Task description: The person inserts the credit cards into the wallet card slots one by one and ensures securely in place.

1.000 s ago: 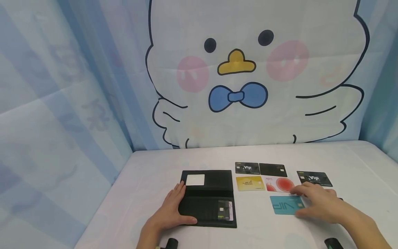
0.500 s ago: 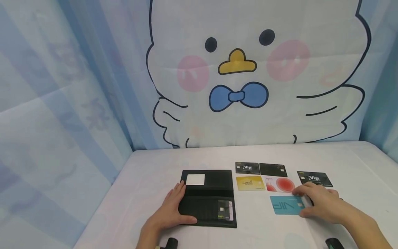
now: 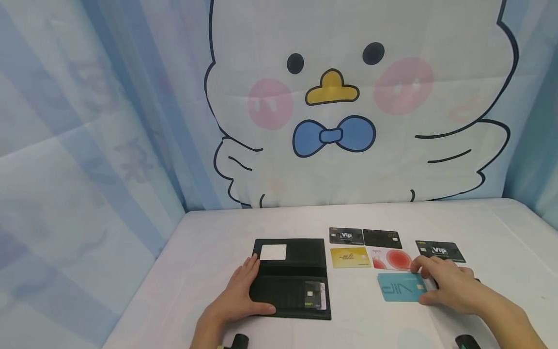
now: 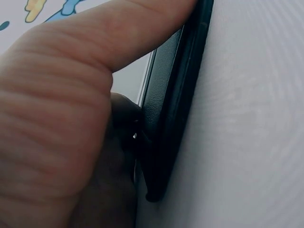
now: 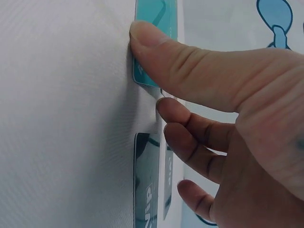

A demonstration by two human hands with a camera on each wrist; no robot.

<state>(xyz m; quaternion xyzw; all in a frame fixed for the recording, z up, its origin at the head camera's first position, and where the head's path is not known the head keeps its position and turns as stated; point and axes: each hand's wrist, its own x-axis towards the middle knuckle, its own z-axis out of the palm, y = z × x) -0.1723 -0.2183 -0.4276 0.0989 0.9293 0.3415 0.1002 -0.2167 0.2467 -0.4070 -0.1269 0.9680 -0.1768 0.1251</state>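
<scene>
A black wallet [image 3: 293, 296] lies unfolded on the white-covered table, one dark card [image 3: 312, 294] showing in its near half and a white patch [image 3: 273, 252] in its far half. My left hand [image 3: 237, 293] rests along its left edge, fingers straight and thumb across the near corner. To the right, my right hand [image 3: 453, 286] pinches a teal VIP card [image 3: 397, 287] by its right end, thumb at the near edge and index finger at the far edge. In the right wrist view, the thumb presses the teal card [image 5: 159, 14]; the index fingertip's contact is hidden there.
Behind the teal card lie a gold card [image 3: 350, 258], a white card with red circles [image 3: 396, 259], a black VIP card [image 3: 346, 236] and a plain black card [image 3: 381, 238]. Another black VIP card [image 3: 440, 250] sits beyond my right fingers. A printed curtain [image 3: 331, 174] stands behind the table.
My right thumb has slid slightly right along the teal card's near edge, and the index finger has shifted a little with it. My left hand and the wallet stay in place.
</scene>
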